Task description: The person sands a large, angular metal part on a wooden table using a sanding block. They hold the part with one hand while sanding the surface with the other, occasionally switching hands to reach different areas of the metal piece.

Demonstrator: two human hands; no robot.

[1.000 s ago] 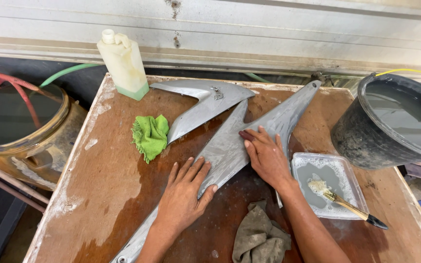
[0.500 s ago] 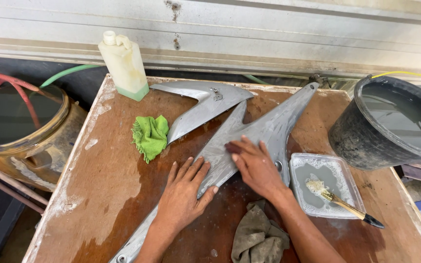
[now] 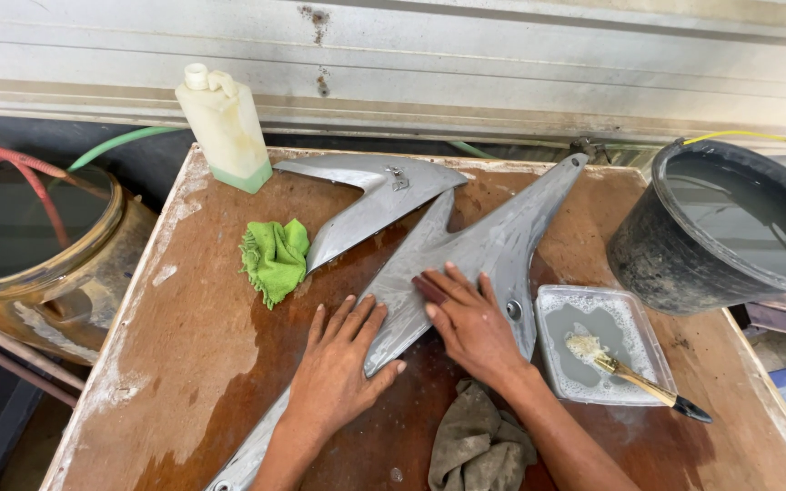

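Observation:
A long grey plastic panel (image 3: pixel 502 241) lies diagonally across a wet wooden table (image 3: pixel 184 345). My left hand (image 3: pixel 338 364) rests flat on the panel's lower part, fingers spread, pinning it down. My right hand (image 3: pixel 475 327) lies on the panel's middle, its fingertips pressing a small dark reddish sheet (image 3: pixel 428 289) against the surface. A second grey panel (image 3: pixel 366 195) sits behind, partly under the first.
A green cloth (image 3: pixel 275 259) and a pale plastic bottle (image 3: pixel 225 123) sit at the back left. At the right are a shallow foamy tray (image 3: pixel 634 314) with a brush (image 3: pixel 639 382) and a black bucket (image 3: pixel 684 255) of water. A brown rag (image 3: pixel 475 445) lies near me. A water-filled tub (image 3: pixel 65 273) stands left of the table.
My right hand has slid down the panel toward me and slightly left with the dark sheet under its fingers. The left hand has stayed in place.

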